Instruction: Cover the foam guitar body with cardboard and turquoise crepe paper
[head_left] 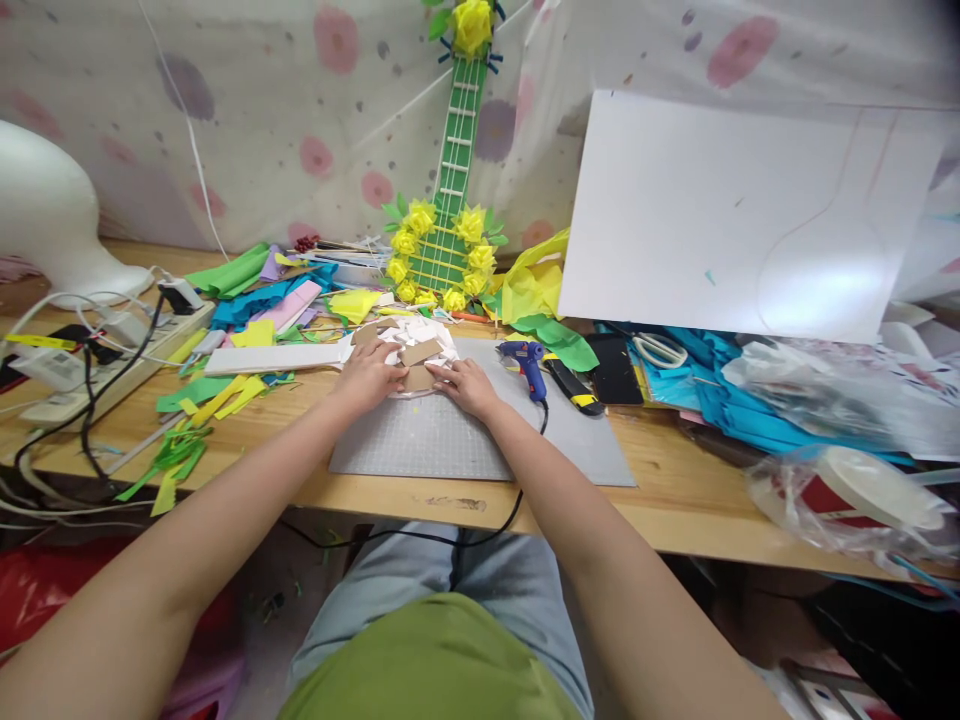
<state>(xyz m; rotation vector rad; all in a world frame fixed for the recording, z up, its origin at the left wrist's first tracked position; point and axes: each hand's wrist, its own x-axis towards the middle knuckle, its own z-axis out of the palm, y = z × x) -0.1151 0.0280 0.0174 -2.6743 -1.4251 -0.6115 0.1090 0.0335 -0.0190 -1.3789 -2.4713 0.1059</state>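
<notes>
In the middle of the desk, a white banjo-shaped cutout lies on the grey cutting mat point(427, 450), its long neck point(274, 358) pointing left. Torn white scraps point(424, 330) and brown cardboard pieces point(420, 352) are heaped over its round body. My left hand point(369, 375) rests at the left of the heap, its fingers closed on a cardboard piece point(417, 378). From the right, my right hand point(466, 388) grips the same piece's edge with its fingertips. To the right, a blue hot glue gun point(527, 365) lies beside a black-and-yellow utility knife point(574, 387).
A green paper banjo point(457, 150) with yellow flowers leans upright at the back. Coloured paper scraps point(277, 300) and a power strip point(112, 365) lie left. A white board point(720, 210), scissors point(660, 350) and a plastic-wrapped roll point(855, 490) are right. The glue gun's cord point(517, 510) hangs over the front edge.
</notes>
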